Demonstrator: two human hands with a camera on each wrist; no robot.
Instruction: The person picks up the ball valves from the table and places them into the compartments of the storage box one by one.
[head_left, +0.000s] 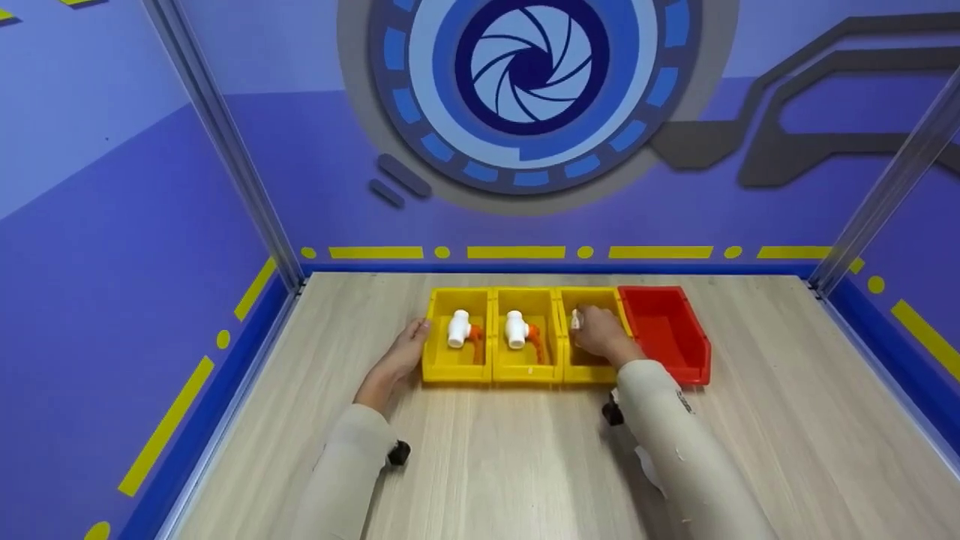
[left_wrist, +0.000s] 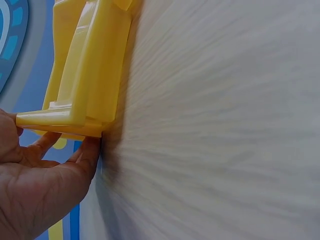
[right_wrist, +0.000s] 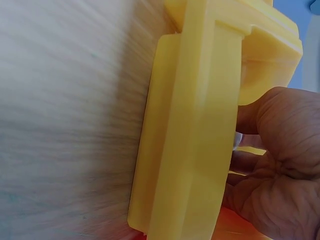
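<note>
My left hand (head_left: 405,350) holds the left side of the leftmost yellow bin (head_left: 457,373). In the left wrist view, the thumb is at the rim and the fingers lie against the outer wall. Reaching into the third yellow bin (head_left: 591,373), my right hand (head_left: 602,332) pinches a white valve (head_left: 576,319), mostly hidden by the fingers. Only a sliver of the white valve (right_wrist: 237,140) shows in the right wrist view, behind the bin's front wall. White ball valves with orange handles lie in the first two bins, a left one (head_left: 458,330) and a middle one (head_left: 516,331).
A red bin (head_left: 667,330) adjoins the yellow row on the right. The bins stand on a wood-grain table (head_left: 480,457) near its back edge. Blue patterned panels (head_left: 315,165) close off the back and both sides, with metal posts at the corners.
</note>
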